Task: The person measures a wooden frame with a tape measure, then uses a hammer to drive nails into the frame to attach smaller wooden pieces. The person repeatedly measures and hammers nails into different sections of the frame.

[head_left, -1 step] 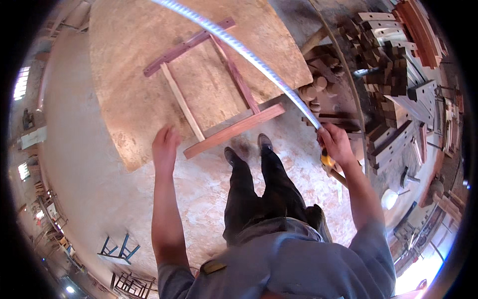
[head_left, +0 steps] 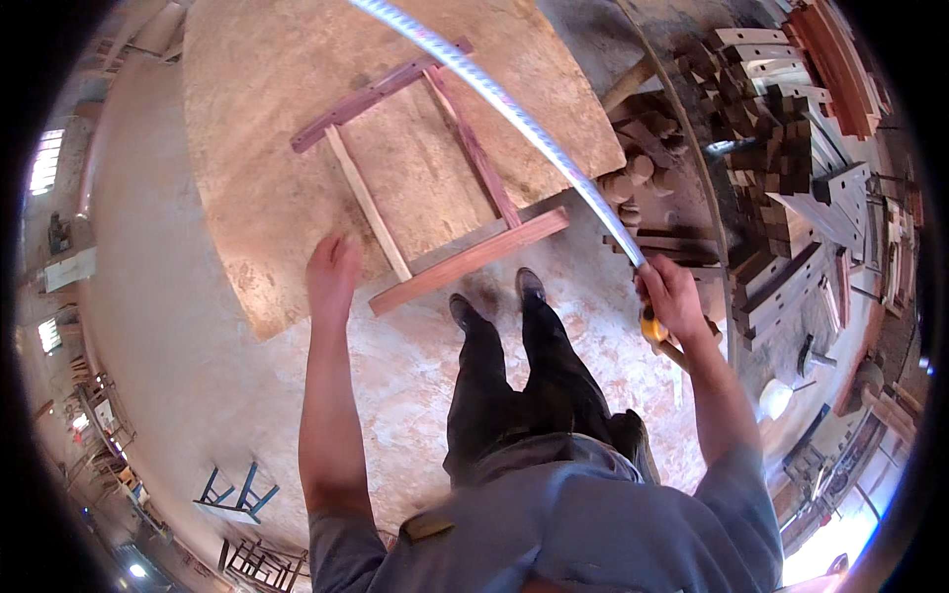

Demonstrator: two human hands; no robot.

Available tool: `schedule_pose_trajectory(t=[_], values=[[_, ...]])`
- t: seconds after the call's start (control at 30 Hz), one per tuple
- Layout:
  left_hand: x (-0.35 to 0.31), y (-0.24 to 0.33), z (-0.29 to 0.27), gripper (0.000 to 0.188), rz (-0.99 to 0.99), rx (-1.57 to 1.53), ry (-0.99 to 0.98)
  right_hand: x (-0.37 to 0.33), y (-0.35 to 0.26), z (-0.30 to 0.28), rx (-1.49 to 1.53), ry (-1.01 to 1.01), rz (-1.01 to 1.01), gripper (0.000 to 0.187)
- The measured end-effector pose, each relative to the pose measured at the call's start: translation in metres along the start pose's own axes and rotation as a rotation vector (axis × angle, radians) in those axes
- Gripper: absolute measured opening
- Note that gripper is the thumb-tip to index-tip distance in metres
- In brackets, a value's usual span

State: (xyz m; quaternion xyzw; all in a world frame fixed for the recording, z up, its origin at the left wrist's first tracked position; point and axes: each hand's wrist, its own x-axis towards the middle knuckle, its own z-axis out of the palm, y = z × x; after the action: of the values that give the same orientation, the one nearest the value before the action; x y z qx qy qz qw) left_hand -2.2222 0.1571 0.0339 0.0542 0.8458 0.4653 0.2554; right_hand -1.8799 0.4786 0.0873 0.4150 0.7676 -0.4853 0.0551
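My right hand [head_left: 674, 296] is closed around a tape measure, whose yellow case [head_left: 652, 326] shows just below the fingers. From that hand a long pale blade [head_left: 514, 111] arcs up and left, passing out at the top of the picture. My left hand [head_left: 334, 277] hovers left of a wooden frame, its fingers smeared by motion; nothing can be made out in it. The frame lies on a large board, with a far rail [head_left: 376, 94], a near rail [head_left: 470, 260] and two thinner bars [head_left: 368, 203] between them.
Under the frame is a tan board [head_left: 247, 227] on the floor. Stacked timber pieces with holes [head_left: 791, 198] and round wooden pieces [head_left: 643, 170] stand at the right. A hammer [head_left: 813, 358] and a white round object [head_left: 776, 397] are nearby. A small dark stool-like frame [head_left: 237, 494] is lower left.
The whole scene has shifted slightly right in the view. My left hand has moved up a little; the right hand keeps its grip on the tape measure.
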Motion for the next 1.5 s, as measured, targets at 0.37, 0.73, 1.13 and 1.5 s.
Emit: schedule_pose_trajectory(t=[0.37,0.73,1.13,1.5], values=[[0.139,0.024,0.048,0.053,0.124,0.673,0.042,-0.176,0.058,0.066,0.415,0.31,0.445,0.03],[0.066,0.067,0.051,0.018,-0.079,-0.633,-0.192,-0.298,0.077,0.183,0.742,0.539,0.57,0.028],[-0.116,-0.006,0.149,0.021,0.337,-0.215,-0.381,-0.397,0.154,0.247,0.656,0.501,0.586,0.027],[-0.152,-0.199,0.294,0.019,0.357,0.306,-0.646,-0.516,0.236,0.377,0.747,0.513,1.005,0.025]])
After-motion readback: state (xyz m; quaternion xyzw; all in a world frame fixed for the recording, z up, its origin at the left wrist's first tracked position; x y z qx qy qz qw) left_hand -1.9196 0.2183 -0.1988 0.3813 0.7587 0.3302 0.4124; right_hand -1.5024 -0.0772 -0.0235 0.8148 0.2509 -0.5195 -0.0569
